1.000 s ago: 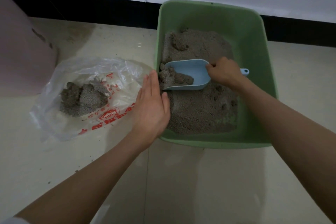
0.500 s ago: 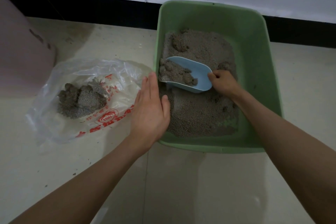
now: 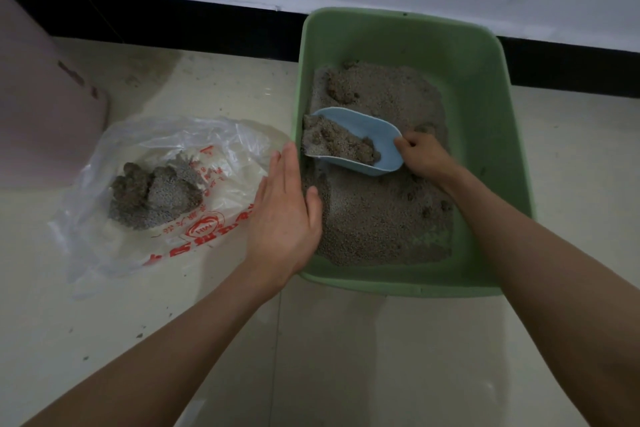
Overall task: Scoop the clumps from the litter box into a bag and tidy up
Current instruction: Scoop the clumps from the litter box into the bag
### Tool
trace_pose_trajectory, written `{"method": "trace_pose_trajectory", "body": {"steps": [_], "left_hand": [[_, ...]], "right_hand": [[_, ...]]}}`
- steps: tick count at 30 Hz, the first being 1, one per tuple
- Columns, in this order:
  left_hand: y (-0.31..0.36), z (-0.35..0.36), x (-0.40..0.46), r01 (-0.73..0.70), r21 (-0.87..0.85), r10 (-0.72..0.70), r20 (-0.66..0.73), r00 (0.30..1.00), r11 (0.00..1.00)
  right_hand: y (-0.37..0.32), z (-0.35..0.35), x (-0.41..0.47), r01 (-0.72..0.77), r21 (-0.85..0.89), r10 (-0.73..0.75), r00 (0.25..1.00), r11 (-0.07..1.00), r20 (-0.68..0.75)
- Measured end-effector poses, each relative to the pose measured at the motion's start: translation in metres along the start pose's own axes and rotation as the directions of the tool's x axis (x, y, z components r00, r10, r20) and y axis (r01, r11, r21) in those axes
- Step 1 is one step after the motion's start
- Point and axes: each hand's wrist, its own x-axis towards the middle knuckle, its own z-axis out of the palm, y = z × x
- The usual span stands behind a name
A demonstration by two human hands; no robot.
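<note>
Right hand [image 3: 424, 158] grips loaded scoop [image 3: 367, 142] inside litter box [image 3: 485, 87].

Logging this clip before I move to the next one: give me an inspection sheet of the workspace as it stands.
Surface: pale tiled floor, small dark specks at left.
Job's things: green litter box holding litter; blue scoop loaded with clumps; clear plastic bag with a clump pile inside.
Clutter: pink container at far left.
Grippers: right hand grips the scoop's handle end; left hand, fingers straight, at the box's left rim.
Cables: nothing seen.
Surroundings: white wall, black baseboard.
</note>
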Motion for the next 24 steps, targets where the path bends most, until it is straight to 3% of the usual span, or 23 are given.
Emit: {"method": "trace_pose_trajectory", "body": {"steps": [6, 13, 17, 24], "left_hand": [[-0.002, 0.002, 0.002, -0.008, 0.007, 0.008, 0.004, 1.000, 1.000], [-0.001, 0.001, 0.001, -0.018, 0.025, 0.018, 0.004, 1.000, 1.000], [-0.002, 0.002, 0.002, -0.015, 0.025, 0.015, 0.005, 1.000, 1.000], [-0.002, 0.002, 0.001, -0.015, 0.009, 0.015, -0.010, 1.000, 1.000]], "right_hand": [[0.004, -0.001, -0.009, -0.025, 0.057, 0.025, 1.000, 0.998, 0.017], [-0.012, 0.000, 0.009, -0.087, -0.176, 0.077, 0.995, 0.981, -0.068], [-0.012, -0.006, 0.012, -0.043, -0.241, 0.031, 0.998, 0.969, -0.054], [-0.009, -0.003, 0.015, -0.007, -0.122, 0.005, 1.000, 0.993, -0.019]]}}
